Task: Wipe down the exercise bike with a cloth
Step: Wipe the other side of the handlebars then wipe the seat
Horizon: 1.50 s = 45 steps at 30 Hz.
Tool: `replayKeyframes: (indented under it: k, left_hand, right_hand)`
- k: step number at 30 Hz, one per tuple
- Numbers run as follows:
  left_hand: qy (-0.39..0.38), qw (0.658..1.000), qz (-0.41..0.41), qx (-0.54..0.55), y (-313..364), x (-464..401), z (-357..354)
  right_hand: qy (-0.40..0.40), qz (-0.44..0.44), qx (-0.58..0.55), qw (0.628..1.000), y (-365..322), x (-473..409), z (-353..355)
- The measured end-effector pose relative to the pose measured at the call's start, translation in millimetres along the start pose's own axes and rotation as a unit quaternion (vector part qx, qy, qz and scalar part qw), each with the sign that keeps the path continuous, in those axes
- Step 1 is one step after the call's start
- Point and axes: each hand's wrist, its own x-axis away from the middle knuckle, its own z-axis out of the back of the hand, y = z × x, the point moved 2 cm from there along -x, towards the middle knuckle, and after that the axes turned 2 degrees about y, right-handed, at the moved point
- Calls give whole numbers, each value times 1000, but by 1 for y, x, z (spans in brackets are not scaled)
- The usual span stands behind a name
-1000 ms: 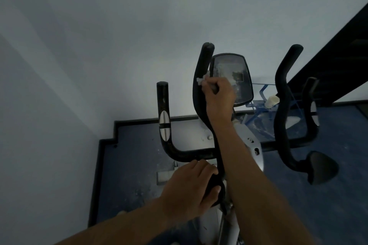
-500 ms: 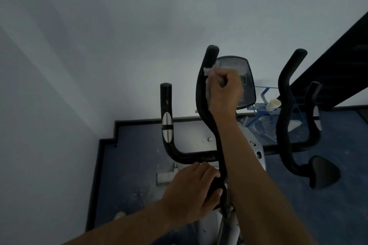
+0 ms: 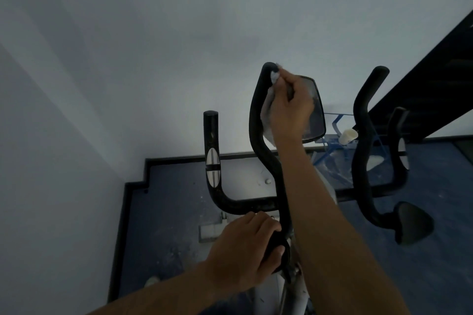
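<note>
Cloth [image 3: 267, 110] bunched under right hand [image 3: 290, 107] fingers [image 3: 284, 79], against handlebar [image 3: 258, 110].

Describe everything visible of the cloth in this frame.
The cloth is pale, thin and crumpled, bunched in the right hand. A tuft pokes out above the fingers near the tip of the tall curved black handlebar; the rest hangs pressed against that bar's upper stretch, beside the console. Its texture is too dim to make out.
</note>
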Motion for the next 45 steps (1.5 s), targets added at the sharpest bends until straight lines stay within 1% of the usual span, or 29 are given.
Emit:
replayKeyframes:
  k: [3, 5, 7, 10, 12, 15, 18, 19, 21, 22, 24, 27, 31, 32, 33, 35, 36, 39, 42, 43, 44, 45]
  left_hand:
    - [-2, 1000, -1, 3, -1, 0, -1]
    - [-4, 1000, -2, 1, -1, 0, -1]
    - [-7, 1000, -2, -2, -1, 0, -1]
    - [-14, 1000, 3, -4, -2, 0, -3]
    - [-11, 1000, 3, -4, -2, -1, -3]
    - [-10, 1000, 7, -2, -3, 0, -3]
    - [-13, 1000, 4, -1, -4, -1, -4]
    - [-15, 1000, 4, -3, -4, -1, -5]
    - [-16, 1000, 3, -4, -4, -1, -6]
    - [-17, 1000, 4, -5, -4, -1, -7]
    - [-21, 1000, 7, -9, -4, 0, -9]
    - [-13, 1000, 1, -7, -4, 0, -7]
    - [1, 1000, 4, -3, -3, 0, -4]
    - [5, 1000, 3, -1, -2, 0, -4]
    - [6, 1000, 2, 2, -2, 1, -4]
    - [6, 1000, 3, 6, -1, 1, -3]
    - [8, 1000, 4, 5, -1, 1, -3]
    - [13, 1000, 7, -1, -1, 0, -3]
    - [12, 1000, 3, -5, 0, 1, -3]
    - [12, 1000, 5, -8, -1, 1, -4]
    - [12, 1000, 7, -10, 0, 1, -3]
    - [11, 1000, 9, -10, 0, 1, -3]
  right_hand:
    - [-38, -53, -7, 998, 17, 22, 4]
    - [-48, -58, 0, 997, 22, 33, 7]
    - [-13, -39, 7, 999, 13, 30, 7]
    - [75, 13, -42, 996, -14, 3, -1]
    - [99, 44, -32, 994, -28, -16, -11]
    - [52, 92, -12, 994, -36, -21, -25]
    - [58, 136, 23, 989, -24, -6, -23]
    - [41, 153, 50, 986, -14, 0, -23]
    - [-20, 181, 110, 977, 4, 15, -22]
    - [-48, 180, 131, 974, 13, 23, -22]
    - [-77, 147, 147, 975, 26, 34, -19]
    - [-71, 155, 154, 973, 28, 35, -12]
    - [-6, 198, 136, 971, 8, 19, -7]
    - [-17, 209, 134, 969, 6, 18, -9]
    - [-49, 218, 133, 966, 10, 17, -10]
    - [-140, 207, 137, 959, 24, 24, -8]
    - [-164, 201, 151, 954, 31, 30, -2]
    - [-177, 207, 192, 943, 48, 44, 29]
    - [-215, 196, 200, 936, 47, 53, 50]
    - [-214, 180, 202, 939, 43, 52, 52]
    - [-189, 162, 200, 948, 36, 49, 51]
    - [-143, 140, 177, 964, 30, 43, 48]
